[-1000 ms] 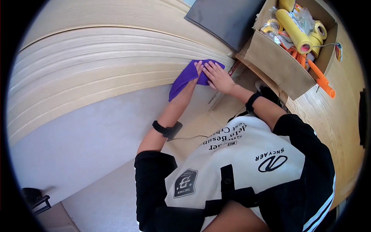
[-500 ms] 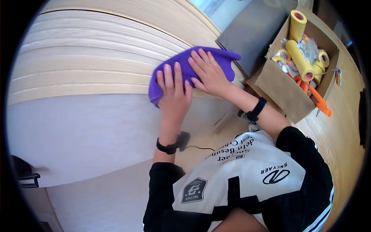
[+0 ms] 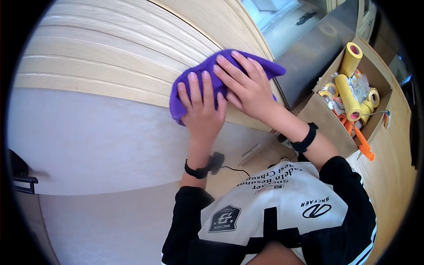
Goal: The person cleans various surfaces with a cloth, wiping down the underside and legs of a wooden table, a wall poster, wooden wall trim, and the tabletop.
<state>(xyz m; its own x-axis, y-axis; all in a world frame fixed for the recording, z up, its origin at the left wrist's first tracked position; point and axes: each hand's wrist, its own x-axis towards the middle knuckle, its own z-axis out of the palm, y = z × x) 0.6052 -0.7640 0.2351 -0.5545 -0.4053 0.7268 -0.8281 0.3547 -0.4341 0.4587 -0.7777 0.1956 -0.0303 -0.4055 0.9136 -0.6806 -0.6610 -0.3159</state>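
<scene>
A purple cloth (image 3: 210,68) lies bunched over a pale ribbed wooden panel (image 3: 119,57). My left hand (image 3: 203,108) rests flat on the cloth's left part, fingers spread and pointing away from me. Beside it, my right hand (image 3: 249,90) presses on the cloth with its fingers stretched out and slightly apart. Neither hand grips the cloth. The cloth's right corner sticks out past my right fingers, and its lower left edge hangs near the panel's border.
To the right stands an open cardboard box (image 3: 327,117) with yellow rolls (image 3: 348,97) and orange-handled tools (image 3: 365,148). A grey panel (image 3: 316,53) leans behind it. A whitish flat surface (image 3: 97,141) lies below the wooden panel. A black cable (image 3: 236,169) runs from my left wristband.
My head view has shifted, so the box sits lower and more to the right. Both hands remain on the cloth, whose right side is now more rumpled beneath my right hand.
</scene>
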